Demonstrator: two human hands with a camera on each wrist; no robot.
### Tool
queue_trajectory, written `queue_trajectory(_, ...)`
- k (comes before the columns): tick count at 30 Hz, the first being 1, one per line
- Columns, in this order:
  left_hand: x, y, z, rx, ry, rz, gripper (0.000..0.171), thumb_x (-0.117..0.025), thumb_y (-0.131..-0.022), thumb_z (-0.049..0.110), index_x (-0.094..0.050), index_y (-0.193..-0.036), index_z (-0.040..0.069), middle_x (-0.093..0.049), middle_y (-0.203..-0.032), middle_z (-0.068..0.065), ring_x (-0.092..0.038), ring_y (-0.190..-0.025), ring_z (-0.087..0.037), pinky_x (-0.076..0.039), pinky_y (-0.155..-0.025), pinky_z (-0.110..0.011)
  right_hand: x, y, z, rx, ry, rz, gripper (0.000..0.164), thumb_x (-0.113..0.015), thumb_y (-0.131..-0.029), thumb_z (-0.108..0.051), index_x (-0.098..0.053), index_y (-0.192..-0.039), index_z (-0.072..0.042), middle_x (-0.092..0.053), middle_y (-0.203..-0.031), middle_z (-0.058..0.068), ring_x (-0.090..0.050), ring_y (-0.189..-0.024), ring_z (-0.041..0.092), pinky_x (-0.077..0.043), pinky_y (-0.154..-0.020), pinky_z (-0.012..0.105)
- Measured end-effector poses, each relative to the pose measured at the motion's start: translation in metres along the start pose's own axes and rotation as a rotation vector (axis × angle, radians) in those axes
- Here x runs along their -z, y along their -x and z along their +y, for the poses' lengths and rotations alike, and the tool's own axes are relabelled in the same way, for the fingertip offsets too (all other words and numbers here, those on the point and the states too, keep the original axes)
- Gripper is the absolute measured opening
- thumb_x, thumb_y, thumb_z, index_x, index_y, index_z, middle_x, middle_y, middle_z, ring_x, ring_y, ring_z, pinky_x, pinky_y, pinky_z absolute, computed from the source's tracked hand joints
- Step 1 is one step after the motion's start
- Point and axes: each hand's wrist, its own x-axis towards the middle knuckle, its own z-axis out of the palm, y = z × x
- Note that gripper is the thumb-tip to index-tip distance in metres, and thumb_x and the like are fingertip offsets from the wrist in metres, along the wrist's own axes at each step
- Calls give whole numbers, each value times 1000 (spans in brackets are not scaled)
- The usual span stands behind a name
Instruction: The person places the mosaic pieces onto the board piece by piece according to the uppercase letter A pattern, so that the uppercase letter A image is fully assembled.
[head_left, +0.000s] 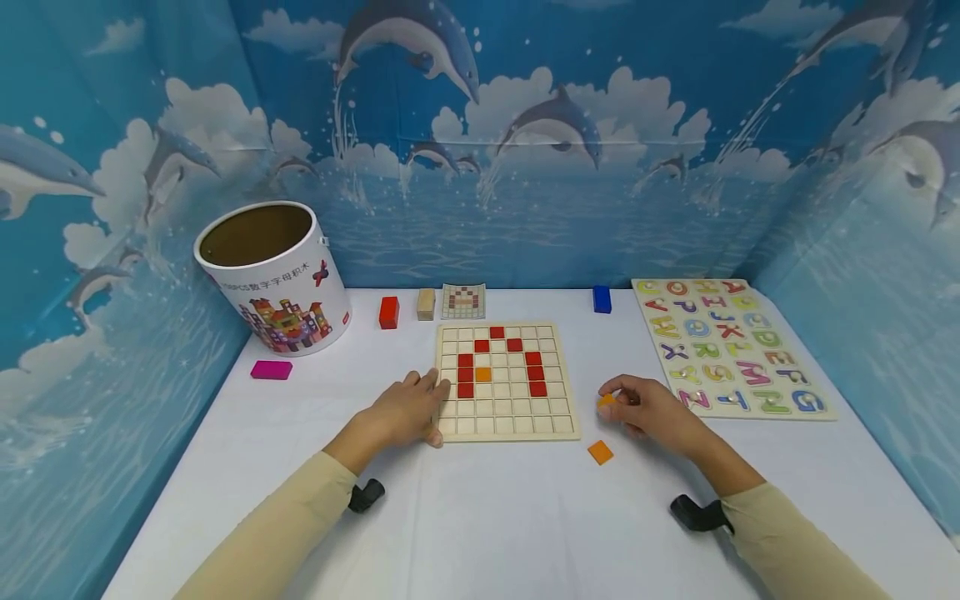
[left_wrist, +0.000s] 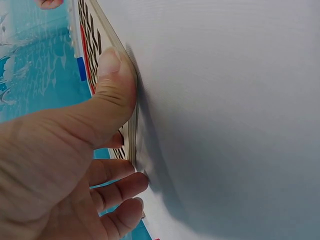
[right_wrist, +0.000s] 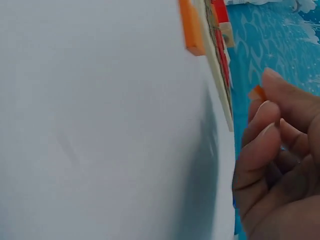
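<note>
A square wooden grid board (head_left: 507, 424) lies on the table, with several red tiles (head_left: 536, 373) and one orange tile (head_left: 483, 375) in its cells. My left hand (head_left: 405, 410) rests at the board's left side, its fingers spread. In the left wrist view, the thumb (left_wrist: 114, 85) presses on the board's edge, while other fingers reach past it. To the right of the board, my right hand (head_left: 651, 412) pinches a small orange tile (right_wrist: 257, 93) between thumb and fingertips. Another orange tile (head_left: 600, 452) lies on the table just below that hand.
Behind the board are a pattern card (head_left: 463, 302), a plain wood block (head_left: 426, 305), a red block (head_left: 388, 312) and a blue block (head_left: 602, 299). A magenta block (head_left: 272, 370) lies near a white bucket (head_left: 277, 283) at left. An alphabet puzzle board (head_left: 731, 350) lies right.
</note>
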Motion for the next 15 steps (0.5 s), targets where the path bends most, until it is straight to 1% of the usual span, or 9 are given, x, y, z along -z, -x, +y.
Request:
queue_trajectory(3, -1, -1, 0, 7, 2, 2, 96, -83, -79, 43, -40, -157, 9, -30, -165, -16, -37, -140, -33, -40, -111, -49, 6, -8, -6, -16, -86, 51, 42, -73, -95, -32, -61, -129, -9, -56, -83, 11, -57, -67, 24, -49, -60, 29)
queue_trajectory(7, 0, 0, 1, 2, 6, 2, 95, -83, -79, 41, -40, -157, 9, -31, -165, -17, -38, -140, -33, -41, -110, -50, 10, -22, -16, -8, -182, 72, 48, -71, -98, -28, -57, -138, -6, -62, -89, 18, -59, -74, 24, -53, -65, 31)
queue_trajectory(12, 2, 1, 2, 4, 9, -6, 94, -83, -79, 41, -40, -157, 8, -30, -165, -17, -37, -141, -34, -40, -110, -50, 1, -44, -32, 12, -285, 81, 53, -69, -98, -21, -50, -144, -3, -63, -99, 28, -59, -73, 21, -53, -65, 31)
queue_trajectory(15, 2, 0, 3, -6, 11, -6, 95, -83, -79, 41, -40, -157, 8, -30, -165, -18, -37, -141, -34, -40, -110, -51, -8, -54, -41, 8, -325, 88, 51, -69, -98, -17, -48, -142, -2, -64, -99, 28, -59, -70, 21, -52, -63, 30)
